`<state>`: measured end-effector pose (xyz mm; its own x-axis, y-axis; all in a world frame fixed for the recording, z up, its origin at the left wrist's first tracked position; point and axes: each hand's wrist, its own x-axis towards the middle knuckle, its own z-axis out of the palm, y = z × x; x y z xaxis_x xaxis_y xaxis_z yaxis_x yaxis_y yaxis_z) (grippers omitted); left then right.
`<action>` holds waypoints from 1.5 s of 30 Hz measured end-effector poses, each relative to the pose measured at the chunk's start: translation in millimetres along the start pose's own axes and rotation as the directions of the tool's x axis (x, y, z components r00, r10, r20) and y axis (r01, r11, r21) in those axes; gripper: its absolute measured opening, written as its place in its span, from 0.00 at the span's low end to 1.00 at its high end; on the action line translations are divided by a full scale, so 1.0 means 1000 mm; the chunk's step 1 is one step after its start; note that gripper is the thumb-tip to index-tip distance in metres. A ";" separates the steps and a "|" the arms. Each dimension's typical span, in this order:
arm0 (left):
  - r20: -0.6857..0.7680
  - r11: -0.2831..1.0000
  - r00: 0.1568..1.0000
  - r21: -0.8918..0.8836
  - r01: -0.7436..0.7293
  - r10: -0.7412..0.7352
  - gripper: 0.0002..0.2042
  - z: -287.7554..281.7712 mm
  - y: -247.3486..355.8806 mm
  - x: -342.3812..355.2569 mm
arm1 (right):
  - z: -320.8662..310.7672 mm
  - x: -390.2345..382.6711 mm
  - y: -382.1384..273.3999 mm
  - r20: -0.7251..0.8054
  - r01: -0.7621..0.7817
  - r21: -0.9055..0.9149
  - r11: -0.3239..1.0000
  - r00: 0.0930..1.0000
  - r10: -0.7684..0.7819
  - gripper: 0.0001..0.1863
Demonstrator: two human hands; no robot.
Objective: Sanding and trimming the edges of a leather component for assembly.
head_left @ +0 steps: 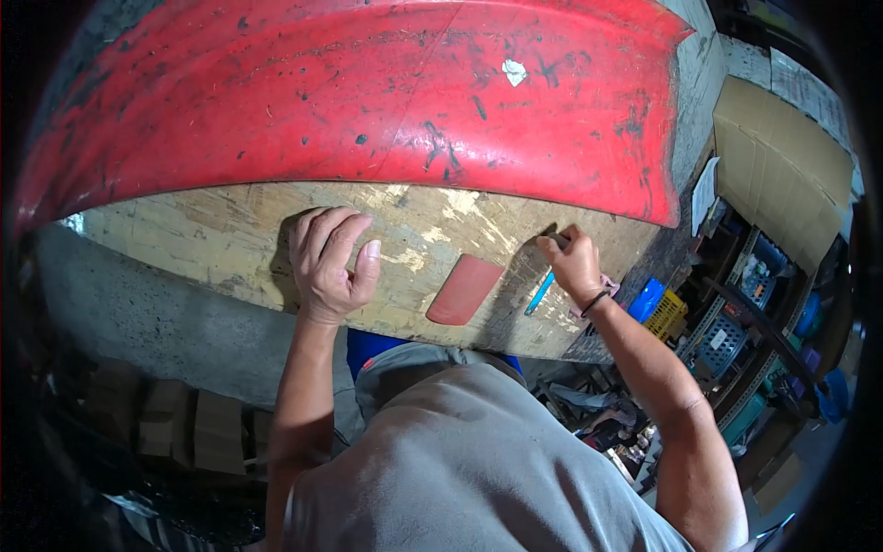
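My left hand (333,262) rests on a worn wooden bench top (221,235), fingers bent and the thumb standing apart, with nothing seen in it. To the right, the fingers of my right hand (575,262) are pressed together low over the wood. A small dark patch shows at their tips; whether it is a held thing or shadow I cannot make out. Close by that hand lies a slim blue stick-like tool (540,294), slanted. Between my hands a flat reddish-brown rectangular piece (465,290) lies on the wood. A pinkish cloth (609,285) is partly hidden behind my right wrist.
A big scuffed red rubbery sheet (368,101) covers the far side of the bench, with a white scrap (514,72) on it. At right stand a cardboard piece (782,166), a yellow basket (666,316) and shelves with blue baskets (722,345). Cardboard boxes (170,423) sit lower left.
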<state>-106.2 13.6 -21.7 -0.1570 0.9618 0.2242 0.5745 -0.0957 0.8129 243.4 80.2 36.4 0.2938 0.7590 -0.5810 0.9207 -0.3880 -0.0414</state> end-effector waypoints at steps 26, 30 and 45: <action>-0.057 0.966 0.997 0.257 -0.040 0.057 0.05 0.018 0.025 0.004 | -0.064 -0.045 0.060 0.057 0.255 0.460 0.851 0.948 -0.315 0.22; 0.174 0.997 0.981 0.005 -0.081 0.079 0.05 0.070 0.087 -0.006 | -0.061 -0.083 0.111 -0.050 0.209 0.692 0.691 0.969 -0.244 0.20; 0.347 0.881 0.900 0.294 -0.372 0.264 0.05 0.207 0.152 -0.018 | 0.042 -0.092 0.375 -0.569 0.285 0.501 0.817 0.820 0.064 0.21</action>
<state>150.4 34.6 -13.8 0.2897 0.9291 0.2298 0.8001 -0.3668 0.4746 551.3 -157.2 40.1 0.4456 0.8951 -0.0161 0.7072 -0.3630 -0.6068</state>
